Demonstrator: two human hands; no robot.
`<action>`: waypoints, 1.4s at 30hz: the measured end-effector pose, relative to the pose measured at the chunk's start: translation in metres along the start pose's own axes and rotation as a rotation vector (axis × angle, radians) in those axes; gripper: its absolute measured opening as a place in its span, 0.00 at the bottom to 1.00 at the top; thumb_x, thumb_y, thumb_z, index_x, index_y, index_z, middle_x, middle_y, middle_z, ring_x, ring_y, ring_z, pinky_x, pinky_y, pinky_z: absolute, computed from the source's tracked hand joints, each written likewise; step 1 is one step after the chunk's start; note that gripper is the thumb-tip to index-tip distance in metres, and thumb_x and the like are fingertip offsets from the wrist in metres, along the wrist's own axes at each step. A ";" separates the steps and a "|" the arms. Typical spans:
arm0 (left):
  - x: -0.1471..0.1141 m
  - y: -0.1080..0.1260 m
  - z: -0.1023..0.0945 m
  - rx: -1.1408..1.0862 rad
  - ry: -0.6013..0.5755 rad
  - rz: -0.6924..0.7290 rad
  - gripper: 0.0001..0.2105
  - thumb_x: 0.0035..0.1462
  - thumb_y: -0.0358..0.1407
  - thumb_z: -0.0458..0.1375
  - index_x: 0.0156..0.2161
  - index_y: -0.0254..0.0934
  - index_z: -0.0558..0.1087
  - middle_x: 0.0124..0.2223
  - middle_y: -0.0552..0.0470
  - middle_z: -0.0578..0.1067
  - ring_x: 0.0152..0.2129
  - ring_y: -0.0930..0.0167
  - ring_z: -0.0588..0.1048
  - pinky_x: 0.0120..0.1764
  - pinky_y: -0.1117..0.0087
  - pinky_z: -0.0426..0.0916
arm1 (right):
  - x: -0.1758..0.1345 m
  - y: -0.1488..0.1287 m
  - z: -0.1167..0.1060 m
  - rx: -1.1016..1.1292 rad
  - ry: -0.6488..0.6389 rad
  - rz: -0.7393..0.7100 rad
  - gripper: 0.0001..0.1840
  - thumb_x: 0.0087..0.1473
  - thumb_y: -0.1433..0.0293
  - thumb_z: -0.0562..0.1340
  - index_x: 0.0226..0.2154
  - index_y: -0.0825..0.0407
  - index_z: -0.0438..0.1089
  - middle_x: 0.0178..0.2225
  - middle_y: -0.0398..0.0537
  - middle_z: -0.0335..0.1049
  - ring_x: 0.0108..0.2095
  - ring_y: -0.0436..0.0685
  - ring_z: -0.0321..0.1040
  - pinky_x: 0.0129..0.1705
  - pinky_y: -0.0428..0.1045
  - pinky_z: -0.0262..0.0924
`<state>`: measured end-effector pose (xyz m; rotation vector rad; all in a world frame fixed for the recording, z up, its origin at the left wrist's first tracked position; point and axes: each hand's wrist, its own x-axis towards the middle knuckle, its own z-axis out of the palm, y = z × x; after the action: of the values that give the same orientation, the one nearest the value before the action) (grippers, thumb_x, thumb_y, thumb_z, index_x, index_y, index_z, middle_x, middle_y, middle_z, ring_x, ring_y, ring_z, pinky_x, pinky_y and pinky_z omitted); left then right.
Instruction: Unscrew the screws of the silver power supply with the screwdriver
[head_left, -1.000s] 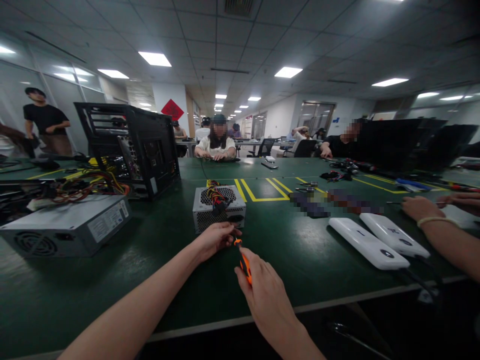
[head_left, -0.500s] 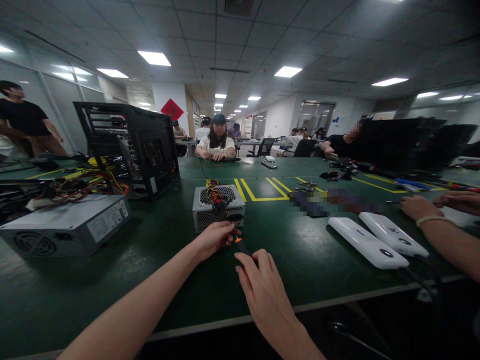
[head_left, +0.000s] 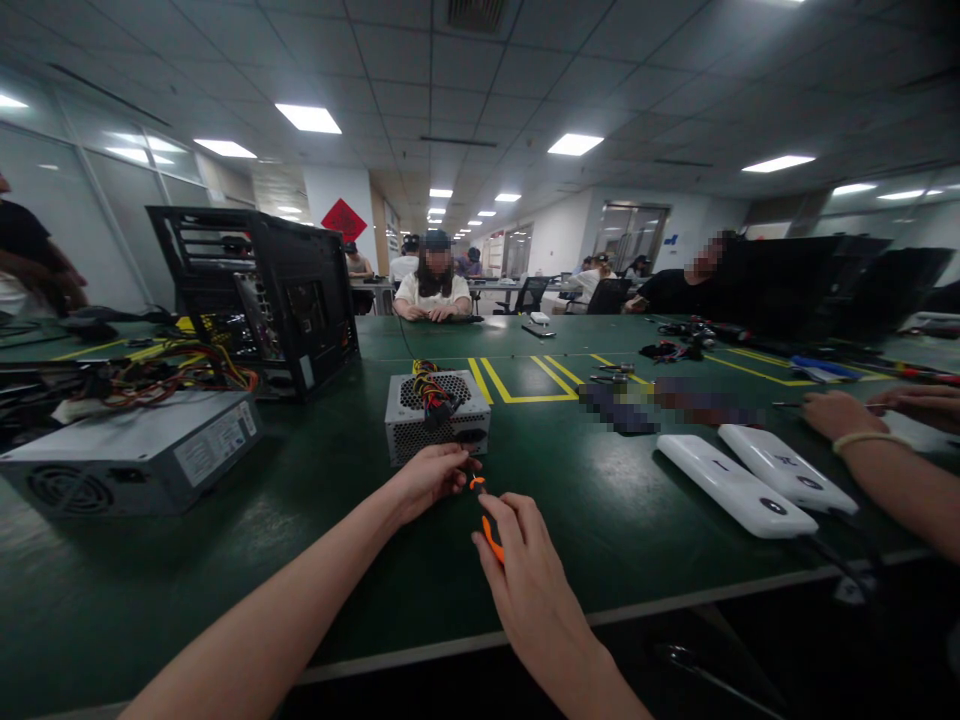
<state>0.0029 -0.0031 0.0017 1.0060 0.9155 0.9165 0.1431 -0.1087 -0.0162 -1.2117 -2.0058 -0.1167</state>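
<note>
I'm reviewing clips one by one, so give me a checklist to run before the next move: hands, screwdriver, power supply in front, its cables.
1. Right hand around the screwdriver handle: ok.
2. Left hand steadying the shaft: cannot tell; it is close by.
3. Tip seated: cannot tell, hidden.
4. Power supply resting on the tabletop: ok.
5. Cables off its top: not ok, bundled there.

Above me spreads a grey square-tiled ceiling (head_left: 390, 60) set with bright rectangular white light panels (head_left: 307, 118). To my left runs a tall glass-panelled partition (head_left: 64, 195). Ahead I see a white pillar (head_left: 336, 183) bearing a red diamond-shaped sign (head_left: 344, 219), black office chairs (head_left: 532, 293) and metal-framed double doors (head_left: 626, 240) beside a white wall (head_left: 559, 230). I face a green tabletop (head_left: 592, 500) with yellow lines (head_left: 540, 398).
</note>
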 end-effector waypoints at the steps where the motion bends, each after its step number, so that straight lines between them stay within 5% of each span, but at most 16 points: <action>1: 0.000 0.000 0.000 0.002 0.001 -0.005 0.06 0.53 0.30 0.53 0.37 0.30 0.67 0.32 0.48 0.72 0.17 0.82 0.65 0.20 0.81 0.59 | 0.000 0.000 0.001 0.011 -0.025 0.023 0.15 0.56 0.71 0.52 0.47 0.56 0.58 0.38 0.54 0.61 0.37 0.58 0.62 0.37 0.55 0.64; 14: 0.001 0.000 0.001 -0.060 0.045 -0.009 0.04 0.50 0.27 0.55 0.34 0.30 0.69 0.31 0.49 0.72 0.17 0.83 0.63 0.20 0.81 0.58 | -0.003 0.003 0.001 -0.070 -0.009 -0.092 0.24 0.51 0.84 0.45 0.44 0.54 0.65 0.39 0.57 0.58 0.36 0.57 0.58 0.35 0.54 0.62; 27: 0.003 -0.001 0.003 -0.006 0.074 0.005 0.07 0.52 0.24 0.49 0.35 0.30 0.67 0.31 0.49 0.71 0.16 0.83 0.63 0.20 0.80 0.56 | -0.003 0.006 0.008 0.061 0.093 0.034 0.16 0.56 0.76 0.47 0.45 0.52 0.62 0.37 0.51 0.60 0.37 0.54 0.62 0.37 0.52 0.63; 30: 0.005 -0.004 -0.001 0.234 0.084 0.073 0.08 0.51 0.26 0.49 0.37 0.32 0.66 0.31 0.51 0.71 0.16 0.81 0.62 0.20 0.78 0.56 | -0.004 0.008 0.009 0.038 0.090 0.024 0.17 0.55 0.76 0.47 0.45 0.52 0.62 0.38 0.53 0.59 0.38 0.55 0.62 0.37 0.52 0.63; 35: 0.001 -0.005 -0.011 0.970 0.269 0.469 0.08 0.49 0.33 0.54 0.37 0.37 0.69 0.32 0.49 0.73 0.27 0.71 0.70 0.31 0.71 0.61 | -0.001 0.004 0.002 0.054 0.011 0.037 0.16 0.55 0.76 0.48 0.46 0.55 0.61 0.40 0.55 0.59 0.40 0.56 0.62 0.39 0.53 0.64; 42: 0.001 -0.004 -0.015 1.100 0.266 0.505 0.09 0.51 0.36 0.52 0.38 0.38 0.69 0.32 0.49 0.74 0.30 0.68 0.72 0.34 0.70 0.61 | 0.003 -0.003 -0.006 -0.051 -0.102 -0.058 0.16 0.56 0.75 0.47 0.47 0.54 0.61 0.41 0.56 0.63 0.41 0.58 0.62 0.41 0.57 0.63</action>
<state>-0.0099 0.0007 -0.0067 2.1584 1.4778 0.9608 0.1433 -0.1102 -0.0092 -1.2136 -2.1384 -0.1383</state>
